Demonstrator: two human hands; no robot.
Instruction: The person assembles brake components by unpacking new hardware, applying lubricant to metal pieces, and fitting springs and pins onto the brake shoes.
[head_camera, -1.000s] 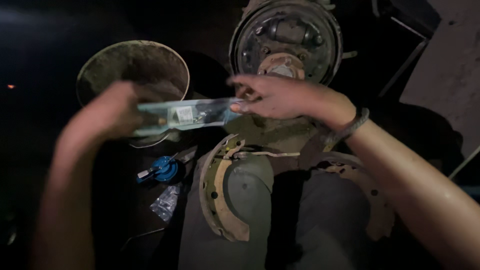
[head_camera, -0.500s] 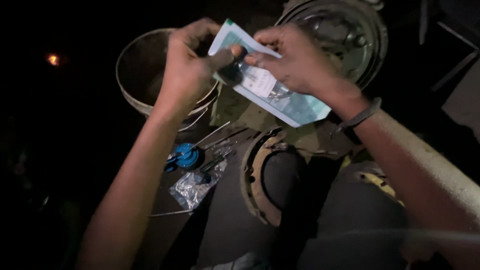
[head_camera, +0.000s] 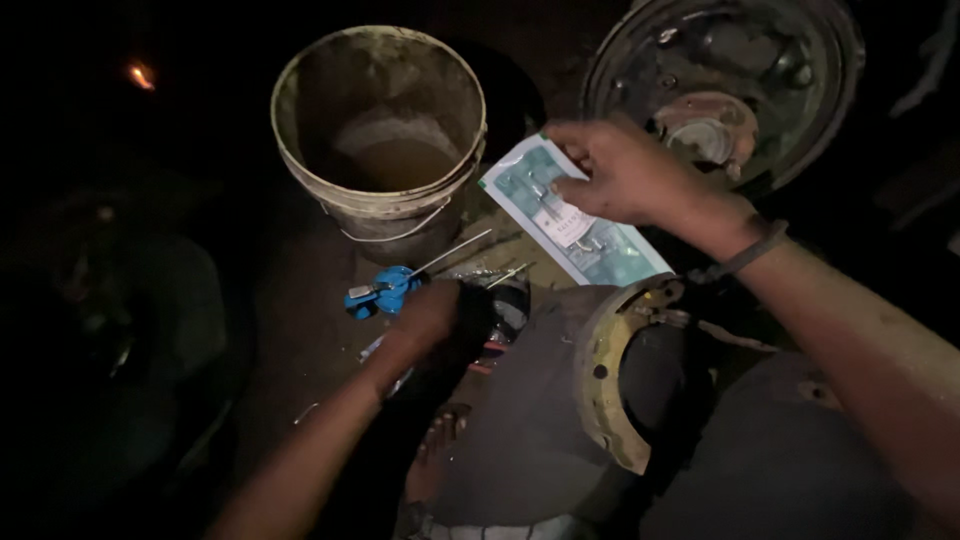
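Our right hand (head_camera: 625, 170), in the upper middle of the frame, pinches a flat pale-green packet (head_camera: 575, 222) with fingers curled over its top edge. Our left hand (head_camera: 430, 325), at centre, reaches down among small tools on the ground; we cannot tell whether its fingers are closed on anything. Just left of it lies a blue-handled tool (head_camera: 385, 290). A dirty bucket (head_camera: 380, 130) stands above, a brake drum plate (head_camera: 720, 90) at upper right, and a curved brake shoe (head_camera: 605, 375) rests on our knee. We judge it best to keep the packet flat and steady while the left hand feels carefully in the dark.
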